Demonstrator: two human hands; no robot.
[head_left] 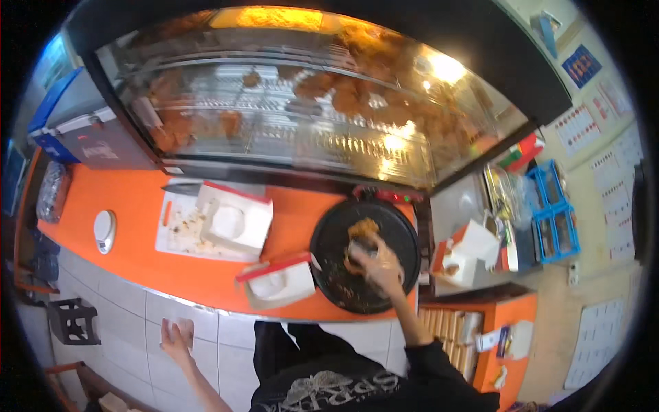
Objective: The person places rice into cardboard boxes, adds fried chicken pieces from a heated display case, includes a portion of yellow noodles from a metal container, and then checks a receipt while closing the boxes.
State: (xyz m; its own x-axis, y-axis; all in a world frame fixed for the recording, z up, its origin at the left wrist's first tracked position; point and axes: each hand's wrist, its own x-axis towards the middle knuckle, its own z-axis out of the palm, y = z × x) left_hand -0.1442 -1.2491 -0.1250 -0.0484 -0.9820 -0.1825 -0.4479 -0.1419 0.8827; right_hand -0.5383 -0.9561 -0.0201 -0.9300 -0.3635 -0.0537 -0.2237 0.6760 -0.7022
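My right hand, in a thin clear glove, reaches over a round black pan on the orange counter. Its fingers close around golden-brown fried food that looks like breaded chicken; motion blur softens the grip. Dark crumbs lie on the pan's near side. Out to the left, above the tiled floor, my left hand is also in a clear glove, fingers apart and holding nothing. Beside the pan stands an open white and red carton lined with pale paper. A second open carton rests on a crumb-strewn white cutting board.
A glass-fronted warming cabinet with fried pieces runs along the counter's back. Left of the board sits a small white scale. On the right are another carton, blue baskets and a shelf of stacked boxes.
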